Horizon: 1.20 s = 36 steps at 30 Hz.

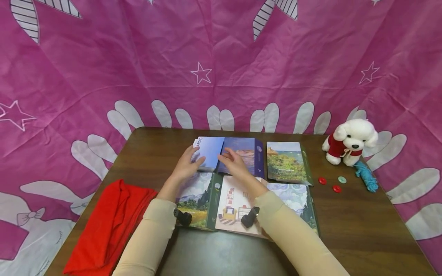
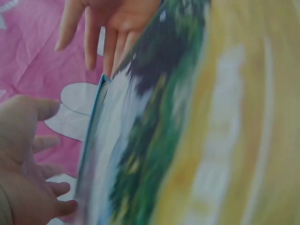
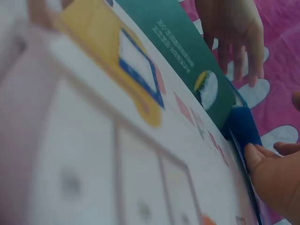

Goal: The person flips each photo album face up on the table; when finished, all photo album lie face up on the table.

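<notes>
In the head view my left hand [image 1: 188, 165] is over the left side of a light blue photo album [image 1: 211, 149] in the back row, fingers loosely spread. My right hand [image 1: 237, 164] hovers at the seam between that album and a purple-blue album [image 1: 243, 147], fingers slightly bent. In the right wrist view the right thumb [image 3: 253, 158] is at a blue album edge [image 3: 244, 126]; whether it touches is unclear. The left wrist view has the left hand [image 2: 28, 161] with fingers relaxed beside a landscape album [image 2: 150, 122]. Neither hand grips anything.
Nearer albums include a landscape one [image 1: 197, 197], a pink-white one [image 1: 231, 214] and another landscape one [image 1: 291, 195]. A garden-scene album [image 1: 284, 161] lies back right. Beyond are buttons [image 1: 322, 180], blue yarn [image 1: 366, 176] and a plush dog [image 1: 352, 140]. Red cloth [image 1: 107, 226] lies left.
</notes>
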Motion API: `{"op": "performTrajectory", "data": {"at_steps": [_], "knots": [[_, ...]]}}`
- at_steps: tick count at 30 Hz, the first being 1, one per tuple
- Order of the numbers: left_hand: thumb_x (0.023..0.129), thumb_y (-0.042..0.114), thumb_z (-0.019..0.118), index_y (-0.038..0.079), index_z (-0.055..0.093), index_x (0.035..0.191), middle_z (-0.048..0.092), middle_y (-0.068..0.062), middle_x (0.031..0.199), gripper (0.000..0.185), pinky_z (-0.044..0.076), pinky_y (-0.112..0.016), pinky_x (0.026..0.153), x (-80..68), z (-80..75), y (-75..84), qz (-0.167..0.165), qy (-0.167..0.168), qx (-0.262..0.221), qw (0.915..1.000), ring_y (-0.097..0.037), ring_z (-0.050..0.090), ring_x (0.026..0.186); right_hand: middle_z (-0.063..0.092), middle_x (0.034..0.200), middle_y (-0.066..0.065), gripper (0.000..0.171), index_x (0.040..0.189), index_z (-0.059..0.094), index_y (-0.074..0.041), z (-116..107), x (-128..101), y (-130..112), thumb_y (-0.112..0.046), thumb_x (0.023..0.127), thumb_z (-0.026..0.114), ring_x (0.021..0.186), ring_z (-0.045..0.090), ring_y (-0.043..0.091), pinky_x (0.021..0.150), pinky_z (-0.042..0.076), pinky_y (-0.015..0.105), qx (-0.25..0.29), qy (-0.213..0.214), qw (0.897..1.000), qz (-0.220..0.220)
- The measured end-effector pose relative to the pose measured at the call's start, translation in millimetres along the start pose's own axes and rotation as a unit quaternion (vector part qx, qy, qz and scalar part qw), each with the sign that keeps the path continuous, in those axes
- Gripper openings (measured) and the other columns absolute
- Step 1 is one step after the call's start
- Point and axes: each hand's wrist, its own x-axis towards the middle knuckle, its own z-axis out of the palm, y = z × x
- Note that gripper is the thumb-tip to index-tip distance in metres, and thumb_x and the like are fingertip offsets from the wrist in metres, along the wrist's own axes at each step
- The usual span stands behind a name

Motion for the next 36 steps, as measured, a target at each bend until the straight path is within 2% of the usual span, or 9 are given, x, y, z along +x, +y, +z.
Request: {"op": "performTrajectory", "data": {"at_steps": [4,8,15,18,21,25,28,32,36], "knots": [[0.102,0.042,0.057,0.004,0.034,0.157,0.011,-0.018,0.168,0.071,0.014,-0.055,0.122,2.8,7.2,-5.9,-0.035,0.003,-0.015,0.9993,-0.039,0.013,0.153,0.043,0.155,0.018,0.074,0.158,0.032,-0.006,7.0,2.4,1.0,-0.037,0.099,0.064,0.144,0.041,0.032,0.116,0.036,0.046,0.0,-0.016,1.0,0.009],[0.102,0.044,0.056,0.001,0.032,0.157,0.011,-0.02,0.168,0.074,0.014,-0.052,0.123,4.4,9.5,-9.9,-0.046,0.009,-0.016,0.9988,-0.04,0.014,0.153,0.036,0.16,0.017,0.075,0.159,0.03,-0.006,12.9,3.9,1.4,-0.036,0.1,0.064,0.146,0.037,0.031,0.117,0.035,0.045,0.005,-0.013,1.0,0.018],[0.101,0.043,0.058,0.003,0.04,0.154,0.017,-0.018,0.167,0.069,0.017,-0.051,0.123,4.4,13.2,-10.8,-0.054,0.034,-0.025,0.9976,-0.038,0.019,0.152,0.033,0.16,0.02,0.071,0.159,0.028,-0.003,23.7,3.9,-2.1,-0.019,0.101,0.064,0.147,0.035,0.034,0.118,0.033,0.045,0.079,-0.001,0.997,0.01],[0.101,0.041,0.059,0.003,0.043,0.153,0.02,-0.017,0.167,0.066,0.019,-0.049,0.123,4.2,15.5,-7.3,-0.052,0.039,-0.031,0.9974,-0.037,0.022,0.151,0.036,0.159,0.02,0.067,0.157,0.032,-0.004,27.0,4.3,-5.1,-0.015,0.1,0.064,0.145,0.038,0.035,0.116,0.036,0.044,0.09,0.027,0.996,-0.001],[0.1,0.038,0.06,0.002,0.047,0.15,0.026,-0.018,0.165,0.063,0.021,-0.046,0.123,4.3,19.0,-2.8,-0.039,0.046,-0.037,0.9975,-0.036,0.026,0.15,0.043,0.156,0.016,0.057,0.153,0.042,-0.005,28.2,5.8,-9.1,-0.018,0.101,0.062,0.14,0.046,0.032,0.111,0.044,0.043,0.085,0.075,0.994,-0.002],[0.101,0.033,0.061,0.0,0.049,0.148,0.035,-0.016,0.161,0.058,0.026,-0.043,0.121,4.3,24.2,3.1,-0.015,0.05,-0.07,0.9962,-0.032,0.033,0.148,0.056,0.144,0.015,0.044,0.144,0.054,-0.001,25.6,9.4,-12.7,-0.017,0.103,0.059,0.123,0.059,0.029,0.096,0.054,0.037,0.102,0.154,0.983,-0.002],[0.102,0.031,0.061,0.001,0.048,0.149,0.04,-0.015,0.158,0.057,0.029,-0.04,0.12,3.7,26.7,5.6,-0.009,0.043,-0.106,0.9933,-0.03,0.036,0.147,0.06,0.137,0.016,0.042,0.14,0.057,0.002,22.7,12.6,-11.7,-0.015,0.102,0.061,0.114,0.062,0.026,0.09,0.056,0.033,0.146,0.18,0.973,0.009],[0.103,0.033,0.059,0.004,0.047,0.15,0.042,-0.017,0.157,0.057,0.03,-0.042,0.12,2.1,28.4,8.4,-0.014,0.031,-0.132,0.9906,-0.031,0.037,0.146,0.062,0.132,0.016,0.045,0.142,0.054,0.003,18.3,16.1,-9.4,-0.011,0.1,0.064,0.108,0.062,0.02,0.09,0.055,0.03,0.218,0.156,0.963,0.038],[0.103,0.042,0.056,0.011,0.049,0.15,0.046,-0.015,0.154,0.057,0.032,-0.046,0.118,-0.1,29.4,12.9,-0.018,0.025,-0.134,0.9905,-0.032,0.04,0.144,0.063,0.121,0.007,0.046,0.144,0.052,-0.001,14.1,16.9,-10.6,-0.009,0.1,0.064,0.097,0.06,0.012,0.08,0.053,0.024,0.256,0.136,0.956,0.046]]}}
